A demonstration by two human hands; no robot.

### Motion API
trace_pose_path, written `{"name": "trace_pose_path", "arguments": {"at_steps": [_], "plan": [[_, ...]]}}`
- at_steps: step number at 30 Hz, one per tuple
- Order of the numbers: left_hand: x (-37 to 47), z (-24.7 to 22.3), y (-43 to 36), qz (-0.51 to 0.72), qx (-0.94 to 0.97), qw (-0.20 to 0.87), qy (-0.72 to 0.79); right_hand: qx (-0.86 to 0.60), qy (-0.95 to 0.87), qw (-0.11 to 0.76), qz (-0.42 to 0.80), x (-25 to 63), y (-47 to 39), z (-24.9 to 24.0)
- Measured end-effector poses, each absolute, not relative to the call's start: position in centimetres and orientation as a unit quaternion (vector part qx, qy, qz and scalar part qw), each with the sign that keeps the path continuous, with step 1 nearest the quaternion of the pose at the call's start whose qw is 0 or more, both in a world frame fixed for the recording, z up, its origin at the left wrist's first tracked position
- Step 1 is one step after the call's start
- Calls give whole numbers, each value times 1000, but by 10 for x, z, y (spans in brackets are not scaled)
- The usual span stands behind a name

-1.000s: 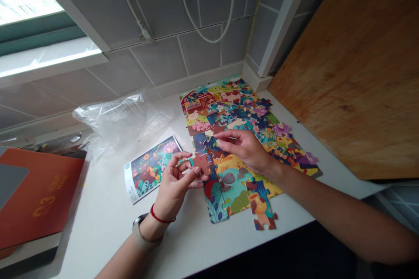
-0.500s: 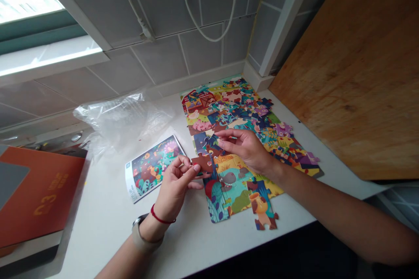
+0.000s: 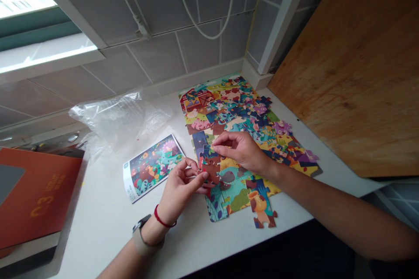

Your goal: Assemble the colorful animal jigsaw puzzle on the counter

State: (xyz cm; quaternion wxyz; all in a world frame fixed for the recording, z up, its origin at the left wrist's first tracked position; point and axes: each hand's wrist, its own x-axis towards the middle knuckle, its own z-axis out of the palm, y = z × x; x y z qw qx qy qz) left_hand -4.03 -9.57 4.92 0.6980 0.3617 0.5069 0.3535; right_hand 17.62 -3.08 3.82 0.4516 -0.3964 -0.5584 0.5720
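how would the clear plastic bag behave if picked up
The clear plastic bag would probably be floppy, given its crumpled folds. It looks thin and see-through, so likely very light. Its glossy sheen suggests it may slide easily.

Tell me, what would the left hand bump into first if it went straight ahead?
Past the brown puzzle piece it holds, the left hand would probably meet the right hand first, though depth is unclear.
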Motion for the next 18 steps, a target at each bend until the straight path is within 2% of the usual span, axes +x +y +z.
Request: {"name": "trace_pose_path", "arguments": {"at_steps": [13, 18], "plan": [[-39, 51, -97, 335, 352, 705, 516, -402, -550, 451, 576, 176, -31, 37], [-39, 49, -98, 372, 349, 703, 496, -423, -510, 482, 574, 177, -29, 34]]}}
